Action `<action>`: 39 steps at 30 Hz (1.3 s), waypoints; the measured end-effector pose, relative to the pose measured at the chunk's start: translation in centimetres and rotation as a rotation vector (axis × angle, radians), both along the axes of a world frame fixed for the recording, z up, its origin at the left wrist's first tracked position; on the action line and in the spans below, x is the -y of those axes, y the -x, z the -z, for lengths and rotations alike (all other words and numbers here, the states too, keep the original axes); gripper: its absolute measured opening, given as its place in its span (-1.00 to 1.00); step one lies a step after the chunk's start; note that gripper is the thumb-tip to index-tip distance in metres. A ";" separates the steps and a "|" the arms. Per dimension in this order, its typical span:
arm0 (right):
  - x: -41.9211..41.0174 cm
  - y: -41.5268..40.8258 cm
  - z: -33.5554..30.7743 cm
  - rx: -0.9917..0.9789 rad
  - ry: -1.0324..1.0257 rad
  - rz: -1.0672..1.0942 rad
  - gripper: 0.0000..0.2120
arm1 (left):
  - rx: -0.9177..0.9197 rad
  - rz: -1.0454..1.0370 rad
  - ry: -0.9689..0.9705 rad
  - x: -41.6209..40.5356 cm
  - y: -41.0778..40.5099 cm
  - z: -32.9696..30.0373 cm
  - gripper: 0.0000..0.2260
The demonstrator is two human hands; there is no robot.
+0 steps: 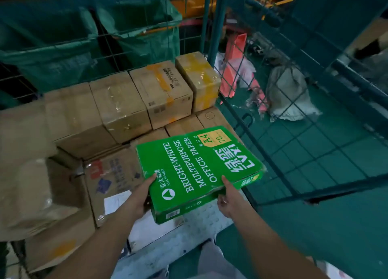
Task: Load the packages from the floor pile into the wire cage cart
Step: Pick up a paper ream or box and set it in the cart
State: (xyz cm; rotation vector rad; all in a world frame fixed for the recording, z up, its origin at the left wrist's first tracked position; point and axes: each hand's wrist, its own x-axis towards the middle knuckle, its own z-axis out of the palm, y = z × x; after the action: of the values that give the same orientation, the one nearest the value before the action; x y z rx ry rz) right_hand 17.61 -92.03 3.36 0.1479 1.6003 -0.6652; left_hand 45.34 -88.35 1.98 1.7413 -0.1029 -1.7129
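Holding a green paper box point(199, 169) by its near edge, left hand point(138, 197) and right hand point(227, 199) each have their grip clamped on it, thumbs on top. It hangs tilted inside the wire cart point(273, 119), above stacked cardboard boxes point(119, 106) at the far left.

Two bare forearms reach in from the bottom edge, with no sleeves, watch or gloves on them. The left hand point(137, 197) and right hand point(228, 201) are ungloved. Light grey trousers point(214, 262) show between the arms.
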 end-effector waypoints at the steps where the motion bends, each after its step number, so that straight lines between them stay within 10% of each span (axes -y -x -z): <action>1: 1.9 0.8 0.5 0.020 -0.017 -0.006 -0.59 | 0.019 -0.017 -0.021 1.4 1.0 0.3 -0.63; 15: 21.8 4.0 8.3 0.196 0.022 -0.106 -0.64 | 0.191 -0.183 -0.078 15.5 7.7 5.8 -0.67; 39: 25.4 4.9 14.6 0.021 0.009 -0.535 -0.46 | 0.214 -0.065 -0.124 19.5 8.7 11.8 -0.49</action>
State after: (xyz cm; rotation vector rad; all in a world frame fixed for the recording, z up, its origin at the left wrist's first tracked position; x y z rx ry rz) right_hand 12.69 -117.43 -11.24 -0.2735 1.5262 -0.2528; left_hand 36.68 -107.88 -9.84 1.9948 -0.0351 -1.5103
